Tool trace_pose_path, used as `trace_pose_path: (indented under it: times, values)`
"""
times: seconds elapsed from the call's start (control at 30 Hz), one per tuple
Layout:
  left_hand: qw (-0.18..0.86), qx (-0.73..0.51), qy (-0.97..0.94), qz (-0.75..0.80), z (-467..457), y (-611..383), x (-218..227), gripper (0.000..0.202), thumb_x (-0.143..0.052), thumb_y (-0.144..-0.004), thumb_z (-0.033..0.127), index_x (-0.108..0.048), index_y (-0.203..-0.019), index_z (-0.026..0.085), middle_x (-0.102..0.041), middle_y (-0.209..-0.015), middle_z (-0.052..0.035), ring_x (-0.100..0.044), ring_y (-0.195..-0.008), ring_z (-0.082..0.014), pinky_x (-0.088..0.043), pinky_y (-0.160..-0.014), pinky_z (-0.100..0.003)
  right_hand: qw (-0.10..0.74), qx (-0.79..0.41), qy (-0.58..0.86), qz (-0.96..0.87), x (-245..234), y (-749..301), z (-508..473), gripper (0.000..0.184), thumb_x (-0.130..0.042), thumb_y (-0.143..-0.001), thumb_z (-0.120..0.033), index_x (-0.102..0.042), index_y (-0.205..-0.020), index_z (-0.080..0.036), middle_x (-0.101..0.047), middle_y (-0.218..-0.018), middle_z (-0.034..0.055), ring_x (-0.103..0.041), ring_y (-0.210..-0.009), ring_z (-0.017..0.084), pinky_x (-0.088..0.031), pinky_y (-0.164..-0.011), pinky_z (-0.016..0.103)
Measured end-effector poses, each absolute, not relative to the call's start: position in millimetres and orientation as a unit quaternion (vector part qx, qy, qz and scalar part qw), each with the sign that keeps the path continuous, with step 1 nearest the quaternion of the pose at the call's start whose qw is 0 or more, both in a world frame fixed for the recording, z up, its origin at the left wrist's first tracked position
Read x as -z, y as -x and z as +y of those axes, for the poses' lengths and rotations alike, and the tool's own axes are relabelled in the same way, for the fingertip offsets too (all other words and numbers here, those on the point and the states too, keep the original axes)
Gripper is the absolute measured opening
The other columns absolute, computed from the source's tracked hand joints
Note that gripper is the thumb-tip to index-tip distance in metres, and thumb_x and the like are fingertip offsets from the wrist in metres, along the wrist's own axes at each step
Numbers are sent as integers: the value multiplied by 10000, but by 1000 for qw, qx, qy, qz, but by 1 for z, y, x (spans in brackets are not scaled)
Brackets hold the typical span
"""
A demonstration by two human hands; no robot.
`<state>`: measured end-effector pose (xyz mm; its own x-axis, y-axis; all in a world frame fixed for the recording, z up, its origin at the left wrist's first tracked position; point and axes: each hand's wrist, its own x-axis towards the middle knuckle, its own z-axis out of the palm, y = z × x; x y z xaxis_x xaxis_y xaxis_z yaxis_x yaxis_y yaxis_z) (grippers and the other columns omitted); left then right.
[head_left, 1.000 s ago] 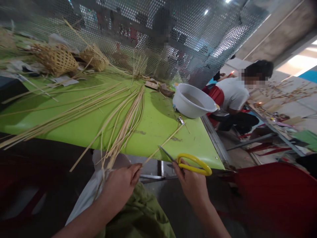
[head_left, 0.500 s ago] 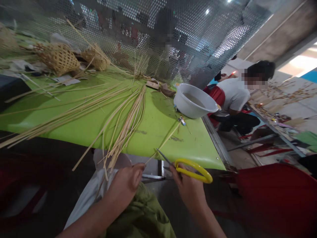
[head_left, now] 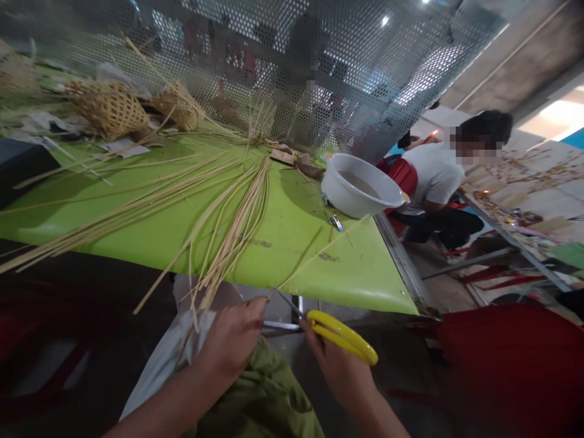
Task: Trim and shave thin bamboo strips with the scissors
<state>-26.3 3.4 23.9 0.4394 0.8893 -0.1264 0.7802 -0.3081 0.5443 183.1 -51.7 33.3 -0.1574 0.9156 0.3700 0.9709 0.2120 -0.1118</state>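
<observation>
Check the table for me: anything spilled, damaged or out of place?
I see no spill. The green table cover has dark marks in front of the white bowl, perhaps scuffs or tears; I can't tell which. Several pale strips also stick out past the front edge, near the left hand, which looks untidy.

And over on the right of the lime-green tabletop, a white basin is sitting close to the edge, a small shiny object lying just in front! Far left, an openwork woven basket is resting beside a second basket, while a dark box is poking in. Behind, a perforated metal screen is glinting; beyond the basin, a white-shirted person is leaning forward, and a red chair is filling the lower right.
</observation>
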Motion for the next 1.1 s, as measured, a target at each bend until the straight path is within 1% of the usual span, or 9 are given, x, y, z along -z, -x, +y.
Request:
trace_pose_path:
  times: [0.1,0.2,0.37,0.53,0.7,0.8,0.87,1.0,1.1]
  values:
    - [273,-110,-802,521,3,26,-23,318,-368,-882,206,-648,-1031,225,-708,-772,-35,-662,-756,-184,-448,-683,-235,183,86,635,-745,-37,-184,-51,409,-360,-980,-386,-677,-798,-203,-701,-710,52,-647,-625,182,-443,-578,265]
    - [260,-122,-804,521,3,25,-23,309,-367,-887,207,-651,-1009,220,-702,-773,-44,-657,-762,-188,-447,-685,-241,190,112,651,-726,-39,-186,-51,397,-369,-976,-385,-679,-823,-190,-692,-696,62,-647,-630,190,-437,-578,269]
    - [215,-86,-822,520,3,23,-25,287,-361,-899,202,-636,-979,222,-689,-771,-48,-646,-703,-196,-426,-645,-254,160,52,612,-773,-38,-183,-55,359,-365,-978,-339,-676,-849,-215,-664,-661,28,-611,-563,152,-407,-533,242]
    - [232,-81,-816,523,4,20,-30,299,-355,-896,196,-626,-1017,234,-704,-838,-40,-655,-765,-187,-438,-681,-245,194,129,641,-731,-37,-189,-50,376,-375,-974,-357,-681,-845,-181,-695,-735,70,-642,-626,180,-433,-571,264]
    - [205,-50,-823,528,4,18,-33,299,-330,-908,193,-624,-952,222,-694,-788,-48,-659,-709,-213,-421,-627,-265,161,57,610,-773,-35,-186,-54,326,-378,-969,-312,-679,-901,-206,-685,-727,39,-627,-608,155,-428,-560,245]
    - [224,-61,-818,527,5,18,-33,299,-333,-910,206,-624,-979,225,-697,-809,-47,-659,-743,-203,-432,-662,-258,168,100,639,-744,-37,-186,-53,359,-388,-968,-350,-675,-824,-190,-675,-694,51,-629,-612,174,-430,-574,260]
    - [238,-73,-812,528,4,19,-33,294,-347,-905,205,-624,-1002,226,-701,-843,-50,-658,-781,-196,-439,-697,-253,178,122,650,-728,-37,-186,-51,368,-389,-967,-360,-675,-816,-185,-676,-689,60,-638,-627,186,-433,-579,266]
    - [249,-90,-807,528,4,19,-33,277,-358,-901,200,-631,-946,216,-694,-810,-56,-653,-754,-194,-440,-698,-257,168,59,617,-766,-36,-186,-52,344,-364,-971,-328,-678,-892,-212,-687,-724,42,-628,-599,163,-426,-550,250]
    - [261,-99,-802,528,4,19,-32,274,-367,-899,214,-637,-943,218,-695,-804,-51,-654,-771,-195,-443,-698,-252,172,70,633,-752,-37,-187,-52,348,-378,-969,-345,-676,-858,-204,-690,-730,49,-631,-615,175,-432,-567,264]
